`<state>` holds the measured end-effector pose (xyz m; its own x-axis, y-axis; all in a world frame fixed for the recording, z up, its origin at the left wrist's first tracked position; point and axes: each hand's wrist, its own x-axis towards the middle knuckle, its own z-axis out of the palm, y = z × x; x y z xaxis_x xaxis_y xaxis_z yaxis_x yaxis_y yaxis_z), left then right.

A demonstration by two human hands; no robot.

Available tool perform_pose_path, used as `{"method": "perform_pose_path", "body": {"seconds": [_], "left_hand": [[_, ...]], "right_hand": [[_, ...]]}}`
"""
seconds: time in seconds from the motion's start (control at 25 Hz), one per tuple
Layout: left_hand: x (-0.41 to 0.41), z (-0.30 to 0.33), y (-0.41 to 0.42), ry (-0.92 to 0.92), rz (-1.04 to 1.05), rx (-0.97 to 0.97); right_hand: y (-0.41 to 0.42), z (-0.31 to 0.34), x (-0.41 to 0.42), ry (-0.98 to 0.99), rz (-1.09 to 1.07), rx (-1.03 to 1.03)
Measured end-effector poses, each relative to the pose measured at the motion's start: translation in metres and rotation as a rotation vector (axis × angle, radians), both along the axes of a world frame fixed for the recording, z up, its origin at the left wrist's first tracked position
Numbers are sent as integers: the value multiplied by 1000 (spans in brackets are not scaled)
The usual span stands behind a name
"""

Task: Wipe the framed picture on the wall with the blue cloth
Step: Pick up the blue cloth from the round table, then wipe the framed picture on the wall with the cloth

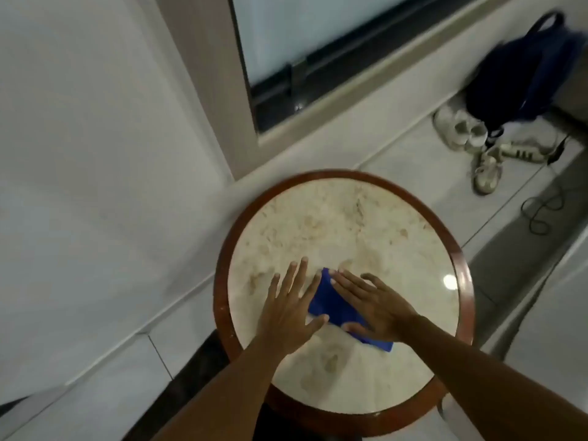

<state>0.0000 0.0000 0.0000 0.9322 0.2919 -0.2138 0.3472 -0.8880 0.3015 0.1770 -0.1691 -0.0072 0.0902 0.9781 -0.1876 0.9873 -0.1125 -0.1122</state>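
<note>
A folded blue cloth [331, 305] lies flat on a round marble-topped table [334, 224] with a brown wooden rim. My left hand [291, 308] rests flat on the table, fingers spread, its thumb and index finger touching the cloth's left edge. My right hand [374, 302] lies flat on top of the cloth, fingers extended, covering its right part. Neither hand grips the cloth. No framed picture is in view.
A white wall [79, 154] stands to the left, and a dark-framed window [318, 58] behind the table. On the tiled floor at the right are a dark blue backpack [521, 81], several white sneakers [477, 144] and a black cable [541, 211].
</note>
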Motion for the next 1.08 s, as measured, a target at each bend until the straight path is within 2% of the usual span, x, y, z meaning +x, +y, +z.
{"method": "perform_pose_path", "body": {"seconds": [0.08, 0.24, 0.36, 0.52, 0.6, 0.76, 0.96, 1.08], "left_hand": [[16, -39, -8, 4, -52, 49], [27, -77, -8, 43, -62, 76], [27, -65, -7, 70, -85, 128], [24, -13, 8, 155, -47, 195], [17, 32, 27, 145, 32, 182], [-4, 147, 65, -27, 82, 229], [-38, 336, 126, -278, 120, 338], [-64, 468, 162, -457, 131, 494]], "right_hand": [[1, -40, 1, 18, 26, -42], [0, -76, -7, 19, -76, 87], [0, -68, -9, -7, -82, 149], [11, -32, -29, 30, -234, 222], [26, 6, -38, 42, -289, 293], [69, 109, -56, 64, -287, 438], [155, 298, -74, 79, -166, 742], [212, 431, -90, 69, -117, 965]]}}
